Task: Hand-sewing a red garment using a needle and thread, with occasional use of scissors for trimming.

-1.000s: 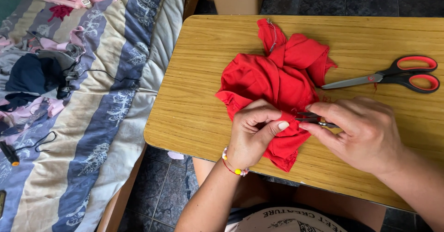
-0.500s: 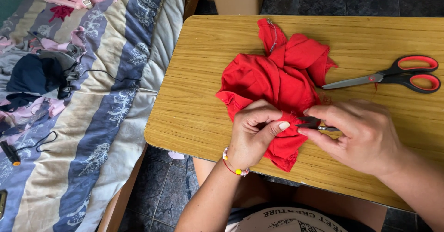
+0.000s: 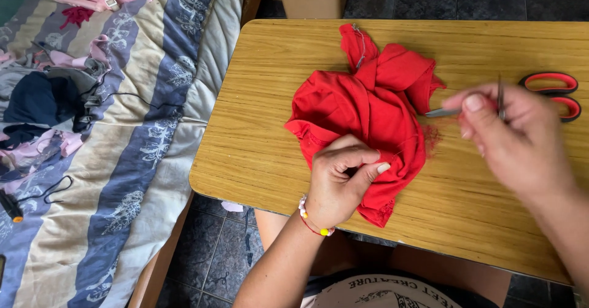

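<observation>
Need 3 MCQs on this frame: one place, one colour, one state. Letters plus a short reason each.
1. Where do the scissors lie?
A. on the bed
B. on the wooden table, beyond the right hand
C. on the floor

2. What colour is the cloth on the table?
A. red
B. navy
C. white

3. What is the left hand doing?
A. hanging free of the table
B. gripping the scissors
C. pressing down on the cloth with fingers curled

Key: 1 B, the red and black handles show on the tabletop past the raised right hand, which pinches a thin needle. 2 A, the crumpled fabric is plain red. 3 C, the hand rests on the cloth's lower edge.
</observation>
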